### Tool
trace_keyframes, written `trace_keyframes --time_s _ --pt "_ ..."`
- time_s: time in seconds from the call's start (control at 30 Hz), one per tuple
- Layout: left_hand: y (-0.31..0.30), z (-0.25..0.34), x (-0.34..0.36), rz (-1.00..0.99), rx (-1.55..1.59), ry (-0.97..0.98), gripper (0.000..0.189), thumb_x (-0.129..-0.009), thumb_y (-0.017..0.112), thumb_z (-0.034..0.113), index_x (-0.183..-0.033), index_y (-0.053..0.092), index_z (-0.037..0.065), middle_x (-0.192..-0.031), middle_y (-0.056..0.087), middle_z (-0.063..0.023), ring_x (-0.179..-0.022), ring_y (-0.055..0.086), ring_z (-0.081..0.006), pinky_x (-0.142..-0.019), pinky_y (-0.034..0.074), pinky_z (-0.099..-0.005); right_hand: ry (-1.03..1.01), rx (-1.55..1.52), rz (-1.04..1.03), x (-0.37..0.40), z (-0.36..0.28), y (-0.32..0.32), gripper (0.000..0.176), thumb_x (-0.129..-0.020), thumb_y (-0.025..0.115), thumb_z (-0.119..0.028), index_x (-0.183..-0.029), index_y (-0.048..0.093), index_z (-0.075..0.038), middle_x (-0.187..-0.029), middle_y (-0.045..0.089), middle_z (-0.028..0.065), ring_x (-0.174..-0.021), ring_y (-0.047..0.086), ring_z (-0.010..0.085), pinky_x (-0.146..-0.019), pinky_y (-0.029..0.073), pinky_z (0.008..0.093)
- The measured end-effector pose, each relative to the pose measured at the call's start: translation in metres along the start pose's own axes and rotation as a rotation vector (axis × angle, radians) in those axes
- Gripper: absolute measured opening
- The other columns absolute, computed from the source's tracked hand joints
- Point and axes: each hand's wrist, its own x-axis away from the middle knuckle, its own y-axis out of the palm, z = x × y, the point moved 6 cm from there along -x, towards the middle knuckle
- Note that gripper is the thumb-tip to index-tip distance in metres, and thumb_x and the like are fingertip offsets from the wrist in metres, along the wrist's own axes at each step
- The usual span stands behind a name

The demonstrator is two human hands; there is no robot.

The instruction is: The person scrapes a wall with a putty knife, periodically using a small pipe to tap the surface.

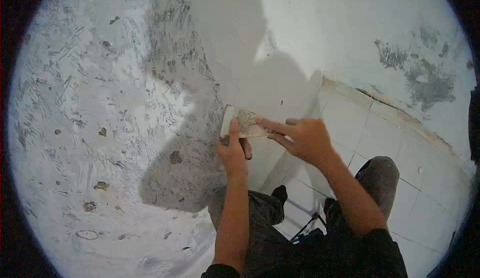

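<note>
A small flat rectangular piece, whitish at the edges with a speckled brownish patch in the middle, is held in front of me between both hands. My left hand grips its left end, thumb on top and fingers curled underneath. On the right side, my right hand reaches in with its index finger laid on the upper face and the other fingers bent at the lower right edge. I cannot tell what kind of piece it is. Close beside it on the left is a scratched, pitted grey-white wall.
A smoother white wall meets the scratched one in a corner. Grey patches mark its right part, above a cracked, yellowed skirting edge. White floor tiles lie below. My bent knee and a dark thin-legged object are underneath.
</note>
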Motion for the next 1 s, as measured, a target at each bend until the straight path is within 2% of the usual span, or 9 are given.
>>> trace_keyframes --time_s 0.1,0.17,0.33,0.47,0.57,0.67,0.8,0.87,1.0 --pt "0.016 -0.008 0.011 -0.059 0.141 -0.078 0.034 -0.091 0.063 0.037 -0.081 0.049 0.007 -0.045 0.040 0.0009 -0.033 0.035 -0.0091 -0.031 0.024 -0.0261 -0.166 0.210 -0.073 -0.025 0.012 -0.024 0.048 -0.085 0.059 -0.051 -0.131 0.050 -0.044 -0.056 0.053 -0.0010 -0.044 0.051 0.0126 -0.042 0.043 0.0286" --pt "0.028 -0.020 0.016 -0.035 0.330 -0.276 0.034 -0.092 0.060 0.039 -0.081 0.050 0.009 -0.045 0.037 0.0022 -0.034 0.031 -0.0090 -0.033 0.019 -0.0280 -0.298 0.312 -0.092 -0.042 0.019 -0.035 0.050 -0.084 0.059 -0.052 -0.133 0.048 -0.045 -0.057 0.054 -0.0012 -0.045 0.052 0.0115 -0.042 0.043 0.0279" --pt "0.054 -0.016 0.021 -0.039 0.483 -0.193 0.038 -0.093 0.057 0.047 -0.083 0.051 0.011 -0.044 0.032 0.0041 -0.036 0.026 -0.0088 -0.036 0.021 -0.0287 -0.604 0.479 -0.317 -0.083 0.019 -0.048 0.059 -0.084 0.062 -0.047 -0.138 0.039 -0.045 -0.061 0.057 0.0004 -0.049 0.056 0.0109 -0.040 0.043 0.0256" --pt "0.064 -0.012 0.028 0.088 0.597 -0.279 0.030 -0.093 0.059 0.040 -0.090 0.053 0.011 -0.057 0.039 0.0033 -0.040 0.025 -0.0068 -0.041 0.025 -0.0234 -0.772 0.511 -0.259 -0.092 0.011 -0.055 0.055 -0.083 0.063 -0.044 -0.134 0.043 -0.047 -0.059 0.056 -0.0002 -0.047 0.056 0.0110 -0.039 0.043 0.0252" --pt "0.062 -0.024 0.025 0.071 0.596 -0.297 0.036 -0.091 0.059 0.049 -0.088 0.048 0.016 -0.045 0.026 0.0059 -0.039 0.023 -0.0085 -0.039 0.019 -0.0265 -0.724 0.511 -0.321 -0.098 0.012 -0.052 0.052 -0.082 0.065 -0.043 -0.131 0.049 -0.047 -0.057 0.055 -0.0009 -0.046 0.056 0.0115 -0.038 0.042 0.0265" --pt "0.061 -0.023 0.024 -0.039 0.625 -0.262 0.035 -0.090 0.059 0.050 -0.086 0.047 0.017 -0.044 0.026 0.0057 -0.039 0.024 -0.0082 -0.039 0.018 -0.0267 -0.770 0.457 -0.199 -0.093 0.011 -0.055 0.049 -0.080 0.067 -0.042 -0.128 0.053 -0.044 -0.054 0.055 -0.0016 -0.045 0.055 0.0115 -0.037 0.040 0.0277" --pt "0.059 -0.017 0.027 0.041 0.611 -0.303 0.034 -0.091 0.059 0.048 -0.083 0.045 0.019 -0.043 0.024 0.0056 -0.039 0.025 -0.0087 -0.039 0.017 -0.0270 -0.793 0.404 -0.144 -0.095 0.010 -0.060 0.047 -0.080 0.067 -0.042 -0.126 0.057 -0.041 -0.053 0.055 -0.0016 -0.044 0.054 0.0115 -0.038 0.040 0.0279" --pt "0.058 -0.016 0.029 -0.014 0.722 -0.306 0.029 -0.093 0.060 0.038 -0.087 0.053 0.010 -0.056 0.037 0.0038 -0.039 0.023 -0.0068 -0.040 0.020 -0.0225 -0.762 0.381 -0.210 -0.094 0.009 -0.059 0.047 -0.079 0.067 -0.043 -0.125 0.057 -0.040 -0.054 0.056 -0.0021 -0.044 0.054 0.0109 -0.038 0.040 0.0280" --pt "0.052 -0.025 0.020 -0.014 0.699 -0.249 0.029 -0.093 0.058 0.039 -0.093 0.056 0.010 -0.055 0.040 0.0040 -0.038 0.022 -0.0061 -0.039 0.020 -0.0219 -0.730 0.411 -0.257 -0.097 0.007 -0.057 0.045 -0.078 0.068 -0.042 -0.123 0.060 -0.038 -0.053 0.056 -0.0026 -0.043 0.053 0.0091 -0.038 0.038 0.0276"
